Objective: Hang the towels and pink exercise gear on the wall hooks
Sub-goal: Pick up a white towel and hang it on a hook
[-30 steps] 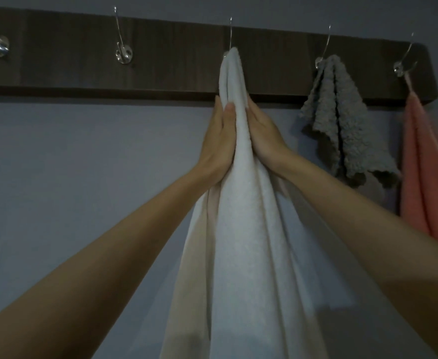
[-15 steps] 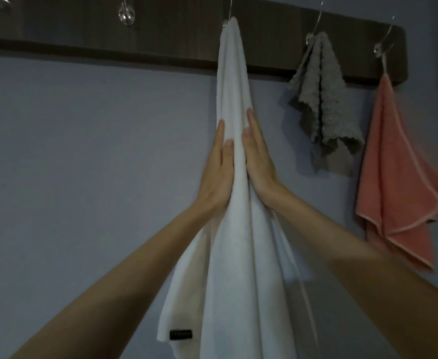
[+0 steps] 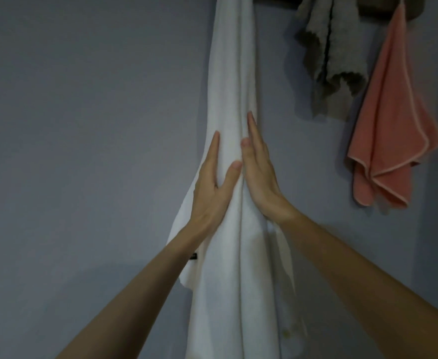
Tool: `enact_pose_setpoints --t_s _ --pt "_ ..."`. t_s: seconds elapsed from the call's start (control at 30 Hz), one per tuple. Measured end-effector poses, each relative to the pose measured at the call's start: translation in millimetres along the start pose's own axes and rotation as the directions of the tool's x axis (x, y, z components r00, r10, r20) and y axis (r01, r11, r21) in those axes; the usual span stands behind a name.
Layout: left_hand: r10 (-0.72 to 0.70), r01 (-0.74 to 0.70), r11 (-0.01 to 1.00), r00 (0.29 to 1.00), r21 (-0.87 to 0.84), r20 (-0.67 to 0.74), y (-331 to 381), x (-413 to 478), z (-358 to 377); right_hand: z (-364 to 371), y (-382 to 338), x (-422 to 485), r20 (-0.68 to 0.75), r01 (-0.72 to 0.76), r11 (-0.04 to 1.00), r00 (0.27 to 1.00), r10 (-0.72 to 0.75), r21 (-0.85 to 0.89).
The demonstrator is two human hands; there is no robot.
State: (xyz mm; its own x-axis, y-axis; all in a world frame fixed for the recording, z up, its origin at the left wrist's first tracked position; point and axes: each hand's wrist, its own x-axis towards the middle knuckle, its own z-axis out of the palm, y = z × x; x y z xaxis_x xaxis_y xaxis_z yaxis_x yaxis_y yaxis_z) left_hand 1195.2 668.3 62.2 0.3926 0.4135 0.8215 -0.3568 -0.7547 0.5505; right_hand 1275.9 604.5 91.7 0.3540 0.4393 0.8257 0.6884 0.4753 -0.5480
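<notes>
The wall (image 3: 83, 125) is plain grey-blue and the light is dim. A long white towel (image 3: 233, 73) hangs down the wall in the middle, in narrow vertical folds. Its top goes out of the upper edge of the view, so what carries it cannot be seen.

The left hand (image 3: 212, 182) lies flat on the left side of this towel, fingers straight and pointing up, with the thumb spread onto the front fold. The right hand (image 3: 259, 172) lies on the right side in the same way, with straight fingers, a little higher than the left one, and its thumb against the middle fold. Neither hand is closed around the cloth; they press it between them with open palms. A small dark label (image 3: 193, 256) shows at the towel's left edge, just beside the left wrist.

To the right, a grey towel (image 3: 332, 60) hangs bunched, apart from the white one. Further right a pink towel (image 3: 394, 120) hangs from one corner. A strip of a dark board (image 3: 368, 7) shows at the top edge behind them.
</notes>
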Motion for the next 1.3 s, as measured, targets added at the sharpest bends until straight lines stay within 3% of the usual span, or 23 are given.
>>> enact_pose_setpoints --t_s 0.37,0.63,0.8,1.03,1.3 --pt "-0.163 0.160 0.983 0.986 0.091 0.033 -42.7 -54.8 -5.8 9.6 42.1 -56.0 0.034 -0.105 0.987 0.993 0.110 -0.122" --pt "-0.237 0.227 0.968 0.966 0.103 0.102 -22.1 -83.6 -9.8 -18.0 31.0 -85.1 0.168 -0.167 0.955 0.963 0.212 -0.245" --pt "-0.260 0.228 0.945 0.959 0.233 0.114 -10.5 -120.2 -17.7 -41.3 21.3 -125.9 0.223 -0.136 0.918 0.947 0.232 -0.373" --pt "-0.264 0.193 0.772 0.964 0.605 0.029 28.6 -163.7 -30.2 -68.2 -29.6 -180.3 0.228 -0.085 0.872 0.949 0.219 -0.483" --pt "-0.190 0.033 0.585 0.977 0.811 0.098 92.9 -241.6 -40.0 -99.2 -80.0 -263.4 0.277 0.025 0.797 0.944 0.180 -0.604"
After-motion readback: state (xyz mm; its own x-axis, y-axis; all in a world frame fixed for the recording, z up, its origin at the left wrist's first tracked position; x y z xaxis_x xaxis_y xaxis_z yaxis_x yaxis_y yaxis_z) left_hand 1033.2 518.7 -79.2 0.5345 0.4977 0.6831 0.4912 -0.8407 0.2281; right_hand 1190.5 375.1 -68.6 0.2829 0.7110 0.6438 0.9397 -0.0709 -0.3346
